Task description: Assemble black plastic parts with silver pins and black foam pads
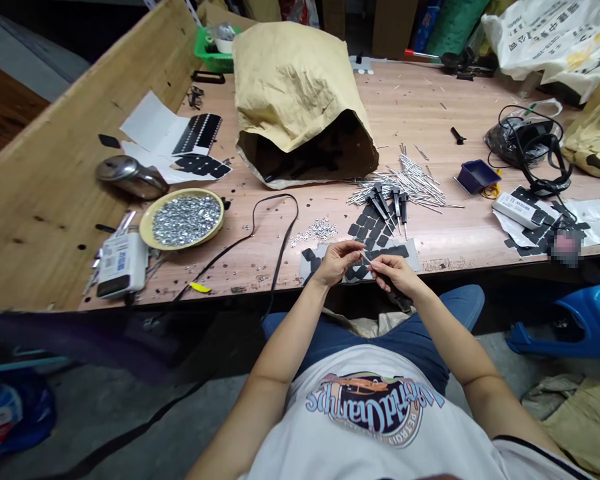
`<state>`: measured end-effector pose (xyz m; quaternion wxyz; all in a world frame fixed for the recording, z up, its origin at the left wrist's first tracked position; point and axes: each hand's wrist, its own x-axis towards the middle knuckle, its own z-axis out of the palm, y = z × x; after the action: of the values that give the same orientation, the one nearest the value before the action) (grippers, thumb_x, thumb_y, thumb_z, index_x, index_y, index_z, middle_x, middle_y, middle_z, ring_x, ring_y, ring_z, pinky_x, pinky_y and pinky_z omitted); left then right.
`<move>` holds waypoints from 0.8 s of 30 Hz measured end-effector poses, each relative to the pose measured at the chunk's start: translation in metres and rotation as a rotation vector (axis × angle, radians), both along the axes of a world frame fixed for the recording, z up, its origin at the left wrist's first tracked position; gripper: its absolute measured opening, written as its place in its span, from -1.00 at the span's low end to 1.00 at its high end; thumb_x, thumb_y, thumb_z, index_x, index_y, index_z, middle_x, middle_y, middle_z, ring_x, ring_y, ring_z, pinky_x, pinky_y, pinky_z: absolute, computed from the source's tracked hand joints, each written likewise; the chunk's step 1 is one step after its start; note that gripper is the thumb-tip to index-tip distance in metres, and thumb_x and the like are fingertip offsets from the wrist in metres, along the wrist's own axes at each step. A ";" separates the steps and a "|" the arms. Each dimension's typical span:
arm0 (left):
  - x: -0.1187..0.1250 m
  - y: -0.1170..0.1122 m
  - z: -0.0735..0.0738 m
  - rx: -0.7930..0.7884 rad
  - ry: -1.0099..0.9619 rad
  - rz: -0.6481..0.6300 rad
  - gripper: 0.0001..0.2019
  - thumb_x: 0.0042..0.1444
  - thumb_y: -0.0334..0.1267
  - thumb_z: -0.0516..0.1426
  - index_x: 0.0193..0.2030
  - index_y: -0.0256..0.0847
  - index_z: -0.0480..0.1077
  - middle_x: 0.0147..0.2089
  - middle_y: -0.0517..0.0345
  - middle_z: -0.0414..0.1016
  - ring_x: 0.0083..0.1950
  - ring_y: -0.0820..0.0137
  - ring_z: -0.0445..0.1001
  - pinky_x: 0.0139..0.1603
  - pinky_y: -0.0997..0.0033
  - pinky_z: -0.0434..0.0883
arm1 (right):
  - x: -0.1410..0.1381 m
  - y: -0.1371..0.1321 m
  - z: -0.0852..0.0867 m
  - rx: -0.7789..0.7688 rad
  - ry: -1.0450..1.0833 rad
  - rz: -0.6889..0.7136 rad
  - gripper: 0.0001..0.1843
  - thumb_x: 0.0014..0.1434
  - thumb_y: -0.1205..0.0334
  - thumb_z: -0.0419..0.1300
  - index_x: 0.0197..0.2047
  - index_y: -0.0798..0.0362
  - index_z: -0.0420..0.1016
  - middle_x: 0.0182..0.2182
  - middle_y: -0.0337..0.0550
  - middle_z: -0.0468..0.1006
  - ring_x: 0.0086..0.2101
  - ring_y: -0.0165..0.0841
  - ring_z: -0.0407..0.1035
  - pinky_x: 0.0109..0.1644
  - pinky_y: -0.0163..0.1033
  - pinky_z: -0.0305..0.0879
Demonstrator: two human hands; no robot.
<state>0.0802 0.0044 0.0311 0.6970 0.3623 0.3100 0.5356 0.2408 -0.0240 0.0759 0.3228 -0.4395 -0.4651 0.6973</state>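
Note:
My left hand (339,260) and my right hand (394,273) meet at the near edge of the wooden table (430,120), fingers pinched. Between the fingertips runs a thin metal pin (366,257), held by both hands. Just beyond them lie black pads (375,230) on a grey sheet, a pile of metal pins (410,183) with black-handled parts (387,200), and a scatter of tiny silver pieces (317,230).
A big open brown paper bag (290,87) lies mid-table. A yellow dish of silver bits (183,218), a white device (121,265), a black cable (275,227), a small blue tray (477,177) and a blue stool (575,320) surround the spot.

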 end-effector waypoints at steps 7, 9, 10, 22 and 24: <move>0.005 -0.002 -0.002 -0.030 0.000 0.007 -0.65 -0.40 -0.06 0.41 -0.52 -0.27 0.52 -0.52 0.22 0.45 -0.54 0.59 0.37 -0.51 0.58 0.34 | -0.001 -0.002 -0.002 0.015 -0.010 -0.046 -0.53 -0.16 -0.17 0.31 -0.48 0.10 0.39 -0.63 -0.37 0.37 -0.72 -0.61 0.18 -0.74 -0.47 0.02; 0.009 -0.002 -0.003 -0.047 -0.003 0.015 -0.67 -0.36 -0.09 0.41 -0.52 -0.28 0.50 -0.56 0.23 0.43 -0.56 0.60 0.35 -0.54 0.59 0.31 | -0.002 -0.002 -0.002 0.043 -0.055 -0.074 -0.53 -0.14 -0.19 0.29 -0.50 0.09 0.36 -0.66 -0.38 0.36 -0.72 -0.60 0.16 -0.73 -0.46 0.03; 0.010 -0.002 -0.003 -0.066 -0.007 0.029 -0.68 -0.32 -0.11 0.40 -0.51 -0.29 0.49 -0.58 0.23 0.42 -0.57 0.61 0.33 -0.54 0.59 0.30 | -0.003 -0.001 -0.003 0.065 -0.088 -0.092 -0.53 -0.13 -0.19 0.27 -0.51 0.08 0.35 -0.69 -0.39 0.34 -0.73 -0.60 0.15 -0.72 -0.46 0.03; 0.018 0.008 0.001 -0.168 -0.065 0.255 -0.73 -0.33 -0.21 0.40 -0.52 -0.29 0.45 -0.57 0.24 0.44 -0.57 0.61 0.35 -0.52 0.58 0.28 | -0.007 0.008 0.003 0.251 -0.450 -0.143 -0.62 0.00 -0.13 0.14 -0.49 0.05 0.34 -0.77 -0.40 0.26 -0.74 -0.52 0.16 -0.63 -0.39 0.11; 0.019 0.007 0.000 -0.142 -0.034 0.281 -0.74 -0.30 -0.19 0.38 -0.52 -0.28 0.46 -0.58 0.24 0.44 -0.56 0.60 0.36 -0.49 0.56 0.30 | -0.006 0.008 0.004 0.257 -0.465 -0.149 -0.62 0.01 -0.12 0.13 -0.48 0.05 0.34 -0.77 -0.39 0.26 -0.74 -0.52 0.16 -0.62 -0.38 0.11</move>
<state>0.0990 0.0111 0.0316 0.6442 0.2560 0.3831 0.6105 0.2346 -0.0163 0.0796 0.3109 -0.5762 -0.5777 0.4874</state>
